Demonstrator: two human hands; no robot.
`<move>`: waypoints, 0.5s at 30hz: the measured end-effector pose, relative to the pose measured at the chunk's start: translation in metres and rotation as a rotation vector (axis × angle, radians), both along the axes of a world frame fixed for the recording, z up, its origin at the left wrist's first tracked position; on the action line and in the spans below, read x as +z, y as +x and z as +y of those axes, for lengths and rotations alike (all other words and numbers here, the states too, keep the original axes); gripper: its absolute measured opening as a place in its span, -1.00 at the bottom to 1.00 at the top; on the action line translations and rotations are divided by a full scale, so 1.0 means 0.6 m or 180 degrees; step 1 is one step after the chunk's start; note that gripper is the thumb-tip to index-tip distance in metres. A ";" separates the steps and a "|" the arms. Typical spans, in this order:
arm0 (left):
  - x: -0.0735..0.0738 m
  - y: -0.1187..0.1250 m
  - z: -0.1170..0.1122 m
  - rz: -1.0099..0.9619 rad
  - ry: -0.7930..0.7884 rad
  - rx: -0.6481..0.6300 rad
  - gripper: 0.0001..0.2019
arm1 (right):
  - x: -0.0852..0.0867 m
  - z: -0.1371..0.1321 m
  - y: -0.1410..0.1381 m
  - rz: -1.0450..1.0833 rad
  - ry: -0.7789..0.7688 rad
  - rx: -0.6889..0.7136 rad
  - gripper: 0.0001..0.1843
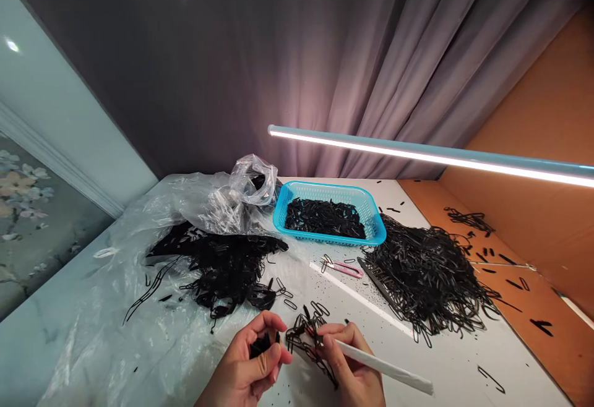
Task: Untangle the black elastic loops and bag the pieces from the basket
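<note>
My left hand (248, 367) is closed around several small black pieces (260, 346), one of them pinched upright at the fingertips. In my right hand (355, 367) is a slim tool with a long white, wrapped-looking handle (390, 368); its working tip is hidden by my fingers. A small cluster of black elongated loops (304, 342) lies on the table between the two hands. Beyond them rests a pair of pink-handled thread snips (347, 269). To the left, a heap of black pieces (227, 268) spreads over clear plastic sheeting (106, 320).
A blue plastic basket (329, 240) holding black strips stands at the back middle. Right of it is a large pile of black loops (427, 277). A lit tube lamp (417, 150) crosses above the table. More black bits lie on the brown surface (524, 308) at right.
</note>
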State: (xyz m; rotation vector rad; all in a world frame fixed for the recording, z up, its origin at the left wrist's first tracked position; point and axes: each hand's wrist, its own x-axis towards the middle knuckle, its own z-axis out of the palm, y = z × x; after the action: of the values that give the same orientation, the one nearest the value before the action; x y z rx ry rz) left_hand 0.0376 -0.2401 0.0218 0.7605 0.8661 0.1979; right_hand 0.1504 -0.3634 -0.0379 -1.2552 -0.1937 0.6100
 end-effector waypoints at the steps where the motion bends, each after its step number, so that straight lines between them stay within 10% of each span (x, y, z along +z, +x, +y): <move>1: 0.002 0.001 0.000 0.0005 0.0007 0.0010 -0.61 | 0.000 -0.001 0.000 0.0007 0.0015 -0.0008 -0.71; 9: -0.013 0.005 0.004 -0.0400 -0.0314 -0.0095 -0.84 | -0.010 -0.008 0.017 -0.0162 0.0031 0.0261 -0.74; 15: -0.040 0.033 -0.015 -0.0121 -0.0491 -0.0370 -0.61 | 0.004 -0.008 -0.004 -0.0129 0.0258 0.0137 -0.75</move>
State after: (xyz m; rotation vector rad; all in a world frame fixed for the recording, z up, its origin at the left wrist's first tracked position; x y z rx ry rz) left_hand 0.0573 -0.2488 -0.0022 0.6584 0.7890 0.0415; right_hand 0.1482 -0.3683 -0.0353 -1.1882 -0.2773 0.6085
